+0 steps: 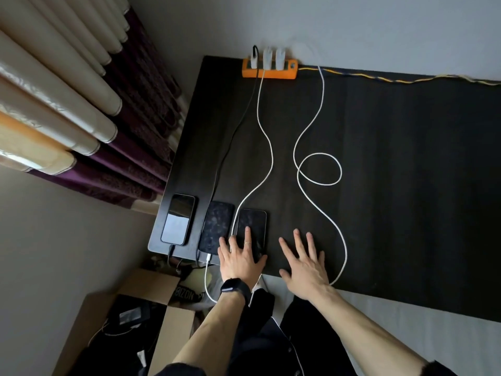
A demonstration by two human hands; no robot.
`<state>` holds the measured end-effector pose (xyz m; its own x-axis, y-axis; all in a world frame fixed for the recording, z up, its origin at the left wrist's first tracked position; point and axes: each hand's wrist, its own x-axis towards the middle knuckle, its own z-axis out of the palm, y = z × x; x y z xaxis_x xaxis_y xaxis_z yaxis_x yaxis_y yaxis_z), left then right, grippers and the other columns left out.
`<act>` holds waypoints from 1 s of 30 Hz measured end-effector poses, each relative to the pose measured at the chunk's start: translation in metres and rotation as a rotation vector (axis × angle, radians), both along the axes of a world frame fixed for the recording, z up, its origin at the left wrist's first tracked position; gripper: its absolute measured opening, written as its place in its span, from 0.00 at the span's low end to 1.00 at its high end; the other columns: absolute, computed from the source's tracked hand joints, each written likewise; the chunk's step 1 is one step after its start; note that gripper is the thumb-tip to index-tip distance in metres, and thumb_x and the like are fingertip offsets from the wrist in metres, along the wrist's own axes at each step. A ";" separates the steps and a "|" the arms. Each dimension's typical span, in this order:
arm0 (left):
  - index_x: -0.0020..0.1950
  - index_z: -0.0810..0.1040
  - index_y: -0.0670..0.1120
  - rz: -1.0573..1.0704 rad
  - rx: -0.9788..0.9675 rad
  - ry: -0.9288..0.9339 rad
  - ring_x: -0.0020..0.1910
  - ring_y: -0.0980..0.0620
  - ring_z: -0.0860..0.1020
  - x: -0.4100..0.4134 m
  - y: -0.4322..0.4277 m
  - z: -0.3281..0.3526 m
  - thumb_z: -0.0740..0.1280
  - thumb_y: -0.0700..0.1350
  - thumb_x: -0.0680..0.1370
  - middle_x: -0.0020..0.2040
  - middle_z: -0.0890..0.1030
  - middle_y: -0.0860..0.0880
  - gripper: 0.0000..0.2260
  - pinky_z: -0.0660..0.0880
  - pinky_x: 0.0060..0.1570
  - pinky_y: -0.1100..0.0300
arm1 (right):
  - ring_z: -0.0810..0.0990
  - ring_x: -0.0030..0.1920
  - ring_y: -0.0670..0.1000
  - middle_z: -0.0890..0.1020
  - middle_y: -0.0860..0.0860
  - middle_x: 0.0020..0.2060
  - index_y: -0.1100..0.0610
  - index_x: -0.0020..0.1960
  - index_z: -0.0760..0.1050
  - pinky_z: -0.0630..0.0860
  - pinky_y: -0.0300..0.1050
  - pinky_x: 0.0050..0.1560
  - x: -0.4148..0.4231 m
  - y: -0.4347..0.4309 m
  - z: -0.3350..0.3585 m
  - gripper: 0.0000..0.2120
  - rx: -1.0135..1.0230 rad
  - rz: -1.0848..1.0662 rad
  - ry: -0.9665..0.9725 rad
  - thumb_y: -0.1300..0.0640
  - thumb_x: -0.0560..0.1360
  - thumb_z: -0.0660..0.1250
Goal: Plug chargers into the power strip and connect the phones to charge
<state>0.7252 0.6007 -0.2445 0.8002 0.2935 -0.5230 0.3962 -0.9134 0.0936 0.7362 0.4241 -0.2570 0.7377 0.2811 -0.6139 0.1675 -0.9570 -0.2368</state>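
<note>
Though chargers (267, 57) fill the power strip (271, 74), the rightmost phone (252, 221) hides its port (under the flat left hand (240, 260)). Right hand (305, 264) flat too — neither grips.

We are in a room of a home. We see long pleated curtains (67, 104) beside a dark table (406, 185), and an open cardboard box (168, 329) below it.

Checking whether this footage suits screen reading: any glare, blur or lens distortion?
Head view: light is dim and soft; the leftmost phone shows a pale reflection; the rightmost phone, under the left hand, is dark; the far chargers look blurred; the wide angle skews the table.
</note>
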 end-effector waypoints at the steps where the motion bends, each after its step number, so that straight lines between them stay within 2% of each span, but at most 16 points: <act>1: 0.81 0.43 0.56 0.001 -0.007 -0.003 0.78 0.35 0.51 -0.001 0.001 0.000 0.60 0.69 0.75 0.77 0.60 0.42 0.42 0.53 0.76 0.42 | 0.29 0.78 0.60 0.30 0.49 0.79 0.39 0.80 0.38 0.51 0.71 0.74 0.000 -0.001 0.001 0.41 -0.001 0.002 0.006 0.41 0.78 0.62; 11: 0.81 0.44 0.58 -0.047 0.049 0.007 0.75 0.34 0.56 0.005 0.003 0.005 0.58 0.69 0.75 0.77 0.61 0.45 0.40 0.58 0.71 0.41 | 0.31 0.79 0.59 0.31 0.48 0.79 0.38 0.79 0.36 0.52 0.68 0.75 0.001 -0.003 0.000 0.41 -0.020 0.011 -0.011 0.39 0.78 0.61; 23: 0.81 0.40 0.58 -0.063 0.080 0.005 0.75 0.35 0.57 0.004 0.001 0.007 0.56 0.70 0.76 0.77 0.59 0.45 0.40 0.59 0.72 0.43 | 0.31 0.79 0.58 0.30 0.47 0.79 0.38 0.79 0.38 0.50 0.67 0.76 0.005 -0.001 0.001 0.39 -0.025 0.010 0.024 0.41 0.79 0.61; 25: 0.81 0.41 0.58 -0.066 0.082 0.016 0.75 0.36 0.57 0.006 0.000 0.010 0.56 0.70 0.76 0.77 0.59 0.45 0.40 0.59 0.72 0.43 | 0.35 0.80 0.58 0.34 0.48 0.80 0.39 0.80 0.43 0.51 0.64 0.77 0.011 -0.001 0.008 0.36 0.005 0.006 0.049 0.44 0.80 0.61; 27: 0.81 0.43 0.57 -0.044 0.075 0.030 0.76 0.37 0.56 0.007 -0.004 0.015 0.56 0.69 0.77 0.77 0.59 0.43 0.39 0.58 0.73 0.43 | 0.44 0.81 0.57 0.44 0.49 0.82 0.42 0.80 0.52 0.54 0.57 0.78 0.019 -0.006 0.022 0.31 0.103 -0.030 0.048 0.46 0.81 0.60; 30: 0.82 0.47 0.53 -0.034 0.064 -0.053 0.78 0.41 0.54 0.015 -0.021 0.021 0.57 0.64 0.79 0.78 0.58 0.43 0.36 0.55 0.74 0.43 | 0.58 0.78 0.53 0.59 0.49 0.80 0.46 0.78 0.63 0.59 0.46 0.76 0.022 -0.029 0.040 0.26 0.310 -0.162 -0.068 0.48 0.81 0.61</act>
<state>0.7397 0.5793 -0.2234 0.8364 0.2972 -0.4606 0.3608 -0.9310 0.0545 0.7584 0.3951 -0.2171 0.8242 0.3220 -0.4658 0.0446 -0.8569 -0.5136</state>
